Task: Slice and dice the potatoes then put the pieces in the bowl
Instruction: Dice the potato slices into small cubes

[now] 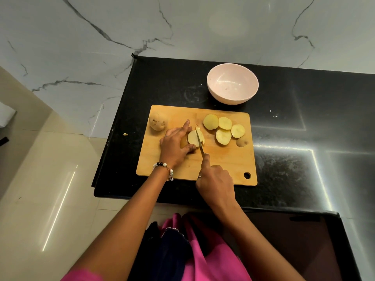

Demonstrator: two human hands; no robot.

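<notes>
Wooden board (223, 159), glossy bowl (232, 84), polished countertop (304, 138).

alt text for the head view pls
A right hand draws a knife through a potato piece steadied by the left hand on a wooden cutting board. Cut slices and a whole potato lie alongside; an empty pink bowl sits beyond.

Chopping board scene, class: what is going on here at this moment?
A person is slicing a potato piece on the wooden chopping board. The left hand steadies it while the right hand grips the knife, its blade in the cut. Several cut slices lie to the right, a whole potato waits at the left, and the pink bowl holds nothing yet.
</notes>
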